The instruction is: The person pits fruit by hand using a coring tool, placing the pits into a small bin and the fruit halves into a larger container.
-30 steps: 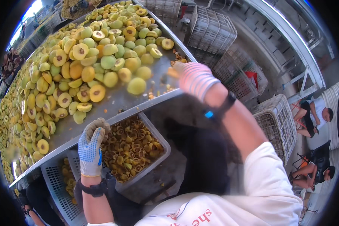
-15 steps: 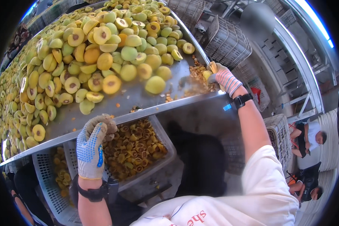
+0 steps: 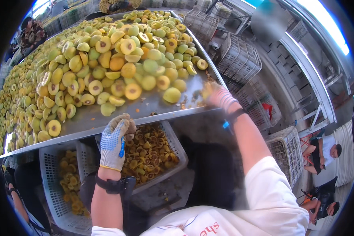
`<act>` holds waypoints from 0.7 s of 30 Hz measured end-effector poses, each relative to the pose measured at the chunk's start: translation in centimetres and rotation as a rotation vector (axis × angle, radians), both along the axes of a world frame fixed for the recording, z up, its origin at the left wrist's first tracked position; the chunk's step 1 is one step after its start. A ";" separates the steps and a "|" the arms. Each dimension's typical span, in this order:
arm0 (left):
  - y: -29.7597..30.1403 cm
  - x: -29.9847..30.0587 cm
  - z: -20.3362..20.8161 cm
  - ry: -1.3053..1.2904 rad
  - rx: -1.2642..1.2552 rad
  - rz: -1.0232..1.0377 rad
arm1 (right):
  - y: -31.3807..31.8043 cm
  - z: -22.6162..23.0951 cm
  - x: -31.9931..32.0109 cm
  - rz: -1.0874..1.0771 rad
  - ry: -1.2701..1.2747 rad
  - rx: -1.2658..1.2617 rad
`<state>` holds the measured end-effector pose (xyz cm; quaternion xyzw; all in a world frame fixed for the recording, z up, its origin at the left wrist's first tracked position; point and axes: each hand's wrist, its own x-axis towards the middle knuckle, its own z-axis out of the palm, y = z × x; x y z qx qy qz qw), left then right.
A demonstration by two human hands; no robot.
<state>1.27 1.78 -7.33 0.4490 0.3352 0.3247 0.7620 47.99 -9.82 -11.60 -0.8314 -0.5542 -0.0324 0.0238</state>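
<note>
A long metal table (image 3: 145, 108) is heaped with yellow-green fruit (image 3: 118, 59), some whole and some halved with the pit hollow showing. My left hand (image 3: 114, 141), in a white glove with blue dots, is curled into a fist at the table's front edge. It hangs above a grey crate (image 3: 177, 147) full of brown-orange pits and scraps. My right hand (image 3: 219, 96), in a pink-striped glove, rests blurred on the table's right front corner among loose scraps. Whether it holds anything is unclear.
A white slotted basket (image 3: 51, 185) with fruit pieces stands under the table at left. Stacks of grey baskets (image 3: 242, 59) and another basket (image 3: 285, 153) crowd the right side. Two people (image 3: 326, 151) sit at far right. Another person (image 3: 31, 31) works at the table's far left end.
My right hand has stayed at the table's right corner, shifting a little along its edge. My left hand has stayed curled at the front edge above the crate. The view has tilted.
</note>
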 end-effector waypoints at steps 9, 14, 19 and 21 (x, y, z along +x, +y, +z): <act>0.3 -0.6 0.5 0.104 0.107 -0.032 | -1.7 3.8 -5.4 -0.270 0.462 0.223; -0.7 2.0 -0.3 0.097 0.075 -0.122 | -3.8 5.8 -4.8 -0.325 0.405 0.145; -0.7 2.0 -0.7 0.147 0.087 -0.123 | -0.4 2.5 -4.6 -0.089 0.231 0.087; -0.7 2.3 -1.0 0.158 0.093 -0.131 | 1.3 1.9 -4.8 -0.022 0.225 -0.012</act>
